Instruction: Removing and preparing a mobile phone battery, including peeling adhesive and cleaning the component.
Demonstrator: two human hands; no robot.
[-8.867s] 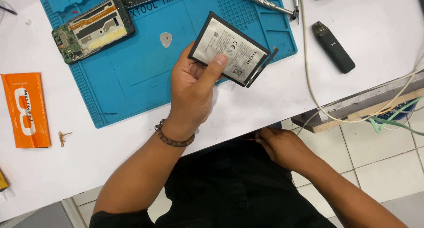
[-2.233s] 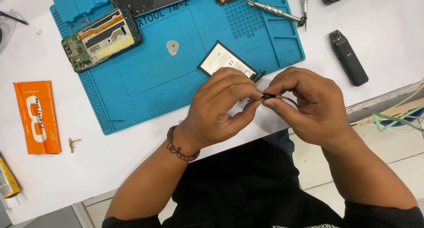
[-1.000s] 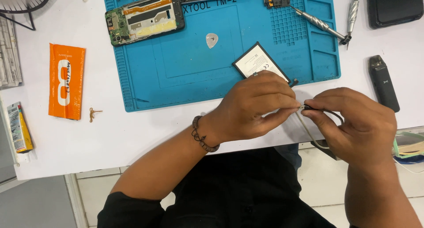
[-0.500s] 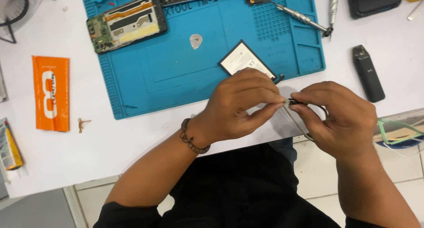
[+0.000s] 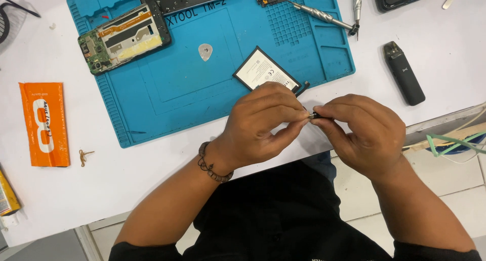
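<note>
Black and small, the part (image 5: 315, 115) sits pinched between the fingertips of my left hand (image 5: 260, 122) and my right hand (image 5: 362, 132), both sets of fingers closed on it, just above the near edge of the white surface (image 5: 126, 175). It lies level between the two hands, its long axis running left to right; what it is exactly I cannot tell. Just beyond my left knuckles, the flat battery (image 5: 263, 73) with its white label and black rim lies tilted on the ribbed blue rubber mat (image 5: 167, 84). Farther up-left rests the opened phone frame (image 5: 124, 36), green board exposed. A metal screwdriver (image 5: 319, 15) lies across the mat's top right.
</note>
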